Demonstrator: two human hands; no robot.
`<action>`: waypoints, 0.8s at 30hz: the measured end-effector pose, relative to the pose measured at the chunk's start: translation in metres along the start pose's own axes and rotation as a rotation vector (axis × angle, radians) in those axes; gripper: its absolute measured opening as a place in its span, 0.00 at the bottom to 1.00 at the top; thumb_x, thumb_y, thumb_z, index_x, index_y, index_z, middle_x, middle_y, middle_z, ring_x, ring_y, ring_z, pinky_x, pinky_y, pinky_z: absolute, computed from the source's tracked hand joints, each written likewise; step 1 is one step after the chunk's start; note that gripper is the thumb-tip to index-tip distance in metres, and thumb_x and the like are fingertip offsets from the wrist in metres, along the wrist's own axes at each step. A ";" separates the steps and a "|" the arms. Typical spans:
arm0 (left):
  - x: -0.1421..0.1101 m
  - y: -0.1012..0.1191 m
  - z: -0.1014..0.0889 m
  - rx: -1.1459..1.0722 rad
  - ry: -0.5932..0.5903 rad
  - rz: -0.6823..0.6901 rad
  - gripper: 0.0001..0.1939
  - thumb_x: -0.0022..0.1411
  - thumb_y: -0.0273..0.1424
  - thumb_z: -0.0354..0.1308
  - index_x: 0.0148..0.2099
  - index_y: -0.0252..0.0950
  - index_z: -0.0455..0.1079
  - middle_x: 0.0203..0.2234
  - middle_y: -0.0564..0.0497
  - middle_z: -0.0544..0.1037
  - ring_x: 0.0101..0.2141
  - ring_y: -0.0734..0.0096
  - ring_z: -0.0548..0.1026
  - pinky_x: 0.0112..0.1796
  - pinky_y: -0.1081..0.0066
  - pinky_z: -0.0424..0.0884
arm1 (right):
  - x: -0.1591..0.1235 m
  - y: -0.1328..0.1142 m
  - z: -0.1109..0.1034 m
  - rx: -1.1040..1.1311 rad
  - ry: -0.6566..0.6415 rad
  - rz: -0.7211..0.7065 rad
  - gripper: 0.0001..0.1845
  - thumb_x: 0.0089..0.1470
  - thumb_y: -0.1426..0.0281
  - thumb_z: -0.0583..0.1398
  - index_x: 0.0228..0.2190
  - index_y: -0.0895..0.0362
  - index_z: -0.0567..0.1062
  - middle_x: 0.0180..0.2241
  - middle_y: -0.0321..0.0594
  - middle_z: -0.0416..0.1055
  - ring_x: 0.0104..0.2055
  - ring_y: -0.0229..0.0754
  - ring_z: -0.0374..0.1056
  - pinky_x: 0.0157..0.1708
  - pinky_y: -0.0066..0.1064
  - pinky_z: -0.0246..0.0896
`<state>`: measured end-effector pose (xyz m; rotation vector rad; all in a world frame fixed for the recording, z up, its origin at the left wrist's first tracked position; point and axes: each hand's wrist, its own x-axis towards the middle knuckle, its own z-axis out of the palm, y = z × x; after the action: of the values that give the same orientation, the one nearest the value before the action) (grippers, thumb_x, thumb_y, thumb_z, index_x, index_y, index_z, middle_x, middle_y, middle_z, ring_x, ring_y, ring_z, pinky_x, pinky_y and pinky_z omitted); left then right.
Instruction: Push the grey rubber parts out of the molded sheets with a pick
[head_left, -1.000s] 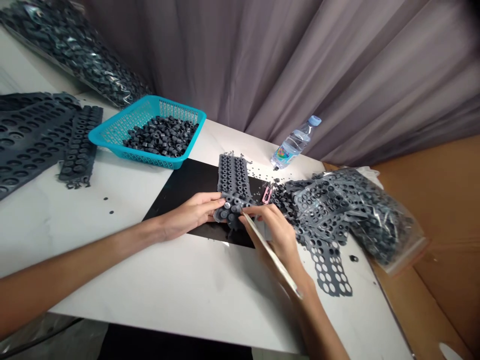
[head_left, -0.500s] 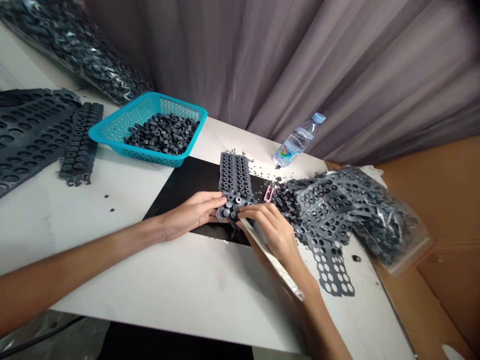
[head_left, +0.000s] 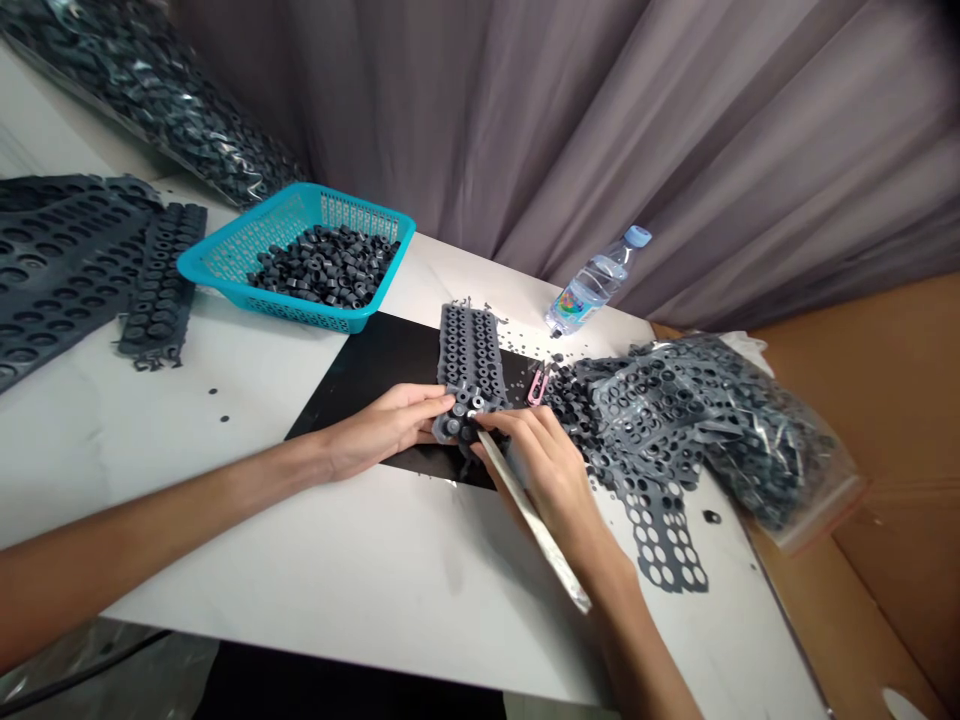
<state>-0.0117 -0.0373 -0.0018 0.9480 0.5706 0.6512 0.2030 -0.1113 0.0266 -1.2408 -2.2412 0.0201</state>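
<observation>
1. Grey curtain (head_left: 600, 130): far side, behind the white table (head_left: 300, 570).
2. Clear bag of dark parts (head_left: 157, 100): far left. Second clear bag (head_left: 795, 460): right, beside punched grey sheets (head_left: 645, 400).
3. Blue basket (head_left: 296, 313): far left of the hands, dark ring-like pieces inside.
4. Black mat (head_left: 367, 365): mid-table, under the studded grey strip.
5. Left hand (head_left: 386, 430): fingers clamped on the near left edge of the strip.
6. Right hand (head_left: 551, 465): fingers pinched together on the white stick, by the strip's near end.
7. Studded grey strip (head_left: 471, 350): centre, running away from the hands; near end partly hidden by fingers.
8. White stick (head_left: 536, 525): slants toward near right, upper end at the strip.
9. Water bottle (head_left: 592, 285): far right of the strip.
10. Pink snips (head_left: 537, 385): just right of the strip.
</observation>
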 end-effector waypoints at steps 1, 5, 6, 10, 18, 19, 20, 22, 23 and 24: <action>0.000 0.000 0.000 0.006 0.000 0.001 0.15 0.74 0.35 0.58 0.54 0.33 0.78 0.48 0.42 0.81 0.48 0.63 0.77 0.56 0.59 0.70 | -0.001 0.000 -0.002 0.026 -0.006 0.010 0.13 0.66 0.72 0.62 0.51 0.55 0.72 0.45 0.43 0.77 0.46 0.48 0.70 0.47 0.41 0.68; 0.001 0.000 -0.001 0.021 -0.004 0.002 0.15 0.73 0.36 0.59 0.53 0.33 0.78 0.47 0.42 0.81 0.48 0.62 0.76 0.56 0.59 0.70 | -0.001 0.002 -0.005 0.062 -0.029 0.018 0.10 0.66 0.73 0.62 0.48 0.54 0.73 0.43 0.42 0.78 0.45 0.47 0.70 0.46 0.40 0.68; 0.001 0.000 -0.001 0.024 0.001 0.001 0.14 0.72 0.36 0.59 0.52 0.33 0.78 0.47 0.42 0.81 0.48 0.62 0.76 0.55 0.59 0.70 | -0.001 0.003 -0.004 0.060 -0.032 0.008 0.09 0.66 0.73 0.62 0.48 0.54 0.73 0.43 0.42 0.78 0.45 0.47 0.70 0.46 0.40 0.68; 0.001 -0.001 -0.003 0.032 0.012 -0.003 0.13 0.72 0.36 0.60 0.49 0.33 0.79 0.46 0.43 0.81 0.48 0.62 0.76 0.55 0.60 0.69 | -0.001 0.006 -0.001 0.042 -0.031 -0.017 0.09 0.65 0.74 0.63 0.47 0.54 0.73 0.43 0.41 0.78 0.45 0.47 0.70 0.45 0.40 0.68; 0.001 0.000 0.000 0.037 -0.014 0.007 0.14 0.73 0.35 0.58 0.52 0.33 0.78 0.48 0.42 0.81 0.48 0.63 0.76 0.54 0.61 0.69 | 0.000 0.006 0.001 0.028 -0.026 -0.048 0.06 0.68 0.72 0.61 0.46 0.54 0.74 0.42 0.43 0.79 0.44 0.46 0.71 0.45 0.39 0.69; 0.001 0.000 0.000 0.037 -0.017 0.007 0.14 0.73 0.35 0.58 0.53 0.33 0.78 0.48 0.42 0.81 0.48 0.63 0.76 0.54 0.61 0.69 | 0.000 0.006 0.002 0.020 -0.022 -0.045 0.06 0.68 0.71 0.61 0.46 0.54 0.74 0.42 0.43 0.79 0.44 0.46 0.71 0.44 0.39 0.69; 0.001 0.000 0.001 0.035 -0.020 0.007 0.14 0.73 0.35 0.58 0.53 0.33 0.78 0.48 0.42 0.81 0.48 0.63 0.76 0.54 0.61 0.69 | 0.000 0.007 0.002 0.011 -0.013 -0.041 0.06 0.68 0.71 0.61 0.46 0.54 0.74 0.42 0.43 0.79 0.43 0.46 0.71 0.44 0.39 0.69; 0.001 0.000 0.001 0.029 -0.028 0.008 0.15 0.74 0.35 0.57 0.54 0.33 0.78 0.48 0.42 0.81 0.48 0.63 0.76 0.54 0.62 0.70 | 0.000 0.008 0.004 -0.006 0.005 -0.033 0.05 0.67 0.71 0.61 0.45 0.54 0.74 0.42 0.42 0.79 0.43 0.46 0.71 0.43 0.38 0.69; 0.001 0.000 0.001 0.026 -0.032 0.009 0.14 0.74 0.35 0.57 0.54 0.33 0.78 0.48 0.42 0.81 0.47 0.64 0.76 0.54 0.62 0.70 | 0.000 0.008 0.005 -0.013 0.008 -0.031 0.05 0.67 0.70 0.61 0.45 0.54 0.74 0.42 0.42 0.79 0.43 0.46 0.71 0.43 0.38 0.69; 0.002 -0.001 0.001 0.023 -0.036 0.011 0.14 0.74 0.35 0.57 0.54 0.33 0.78 0.48 0.42 0.81 0.47 0.64 0.76 0.54 0.62 0.70 | 0.000 0.008 0.005 -0.018 0.008 -0.027 0.05 0.67 0.70 0.61 0.45 0.54 0.74 0.41 0.42 0.79 0.43 0.46 0.71 0.43 0.38 0.69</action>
<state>-0.0100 -0.0368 -0.0023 0.9835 0.5428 0.6375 0.2069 -0.1054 0.0198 -1.2176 -2.2559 -0.0160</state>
